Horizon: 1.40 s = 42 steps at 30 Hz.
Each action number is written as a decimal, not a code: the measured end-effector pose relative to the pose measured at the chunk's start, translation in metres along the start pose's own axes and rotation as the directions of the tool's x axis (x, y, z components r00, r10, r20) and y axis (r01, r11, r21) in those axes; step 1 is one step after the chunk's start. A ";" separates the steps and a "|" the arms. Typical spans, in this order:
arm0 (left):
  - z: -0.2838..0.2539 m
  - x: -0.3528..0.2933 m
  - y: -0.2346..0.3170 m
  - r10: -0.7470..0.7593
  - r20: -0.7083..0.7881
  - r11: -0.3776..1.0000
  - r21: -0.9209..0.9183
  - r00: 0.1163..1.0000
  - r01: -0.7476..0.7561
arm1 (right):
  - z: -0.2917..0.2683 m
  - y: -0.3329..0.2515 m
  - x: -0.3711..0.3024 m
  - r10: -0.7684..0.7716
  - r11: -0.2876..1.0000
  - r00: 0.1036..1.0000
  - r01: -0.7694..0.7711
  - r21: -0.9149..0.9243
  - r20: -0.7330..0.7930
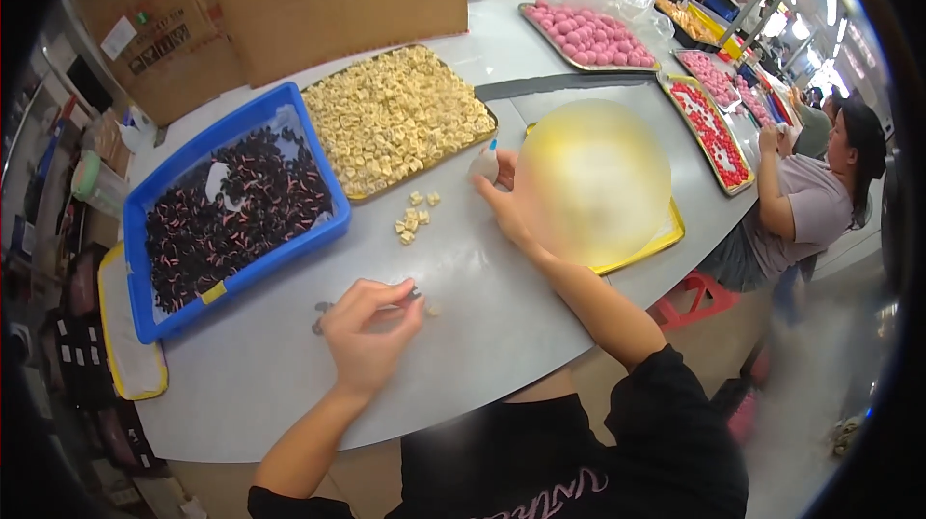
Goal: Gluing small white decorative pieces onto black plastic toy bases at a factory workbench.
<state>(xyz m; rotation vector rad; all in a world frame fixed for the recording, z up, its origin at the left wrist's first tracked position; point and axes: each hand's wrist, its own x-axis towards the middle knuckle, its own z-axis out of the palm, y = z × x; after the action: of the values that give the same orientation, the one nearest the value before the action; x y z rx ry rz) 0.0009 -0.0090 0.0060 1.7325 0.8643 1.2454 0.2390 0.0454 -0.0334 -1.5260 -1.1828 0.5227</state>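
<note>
Over the grey table, my left hand (369,331) pinches a small black piece (414,294) between thumb and fingertips. A few more black pieces (321,314) lie beside that hand, partly covered by it. One small cream piece (433,308) lies just right of the fingertips. Farther off, my right hand (506,205) is closed around a small white squeeze bottle (484,167) with a blue tip. Several loose cream pieces (409,224) lie between my hands. Right of the bottle, a yellow-rimmed tray (666,234) is mostly hidden by a round blur.
A blue bin (333,220) of black-and-pink pieces stands at left. Behind it are a tray of cream pieces (395,119) and cardboard boxes (338,13). Trays of pink balls (593,35) and red pieces (714,133) lie far right, near a seated person (820,186).
</note>
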 end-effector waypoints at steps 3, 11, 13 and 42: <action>-0.001 0.000 0.000 0.011 -0.003 1.000 0.018 1.000 -0.011 | -0.001 -0.004 0.002 0.016 1.000 0.999 -0.016 -0.011 0.037; 0.000 0.001 0.001 -0.025 0.009 1.000 0.001 1.000 0.025 | 0.001 -0.024 -0.003 0.015 0.961 0.995 -0.043 0.274 0.102; 0.001 0.000 0.003 -0.071 0.004 0.997 -0.035 0.997 0.071 | 0.002 -0.040 -0.008 0.012 0.932 0.991 -0.060 0.357 0.137; 0.010 -0.009 -0.002 -0.241 0.146 0.959 -0.118 0.959 0.259 | -0.006 -0.060 -0.021 0.008 0.080 0.793 -0.607 0.790 0.609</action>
<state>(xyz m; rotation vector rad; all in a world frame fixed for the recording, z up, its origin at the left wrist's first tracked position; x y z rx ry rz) 0.0077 -0.0184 -0.0012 1.5243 0.8706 0.9885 0.2115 0.0195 0.0179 -0.3655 -0.4369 1.7030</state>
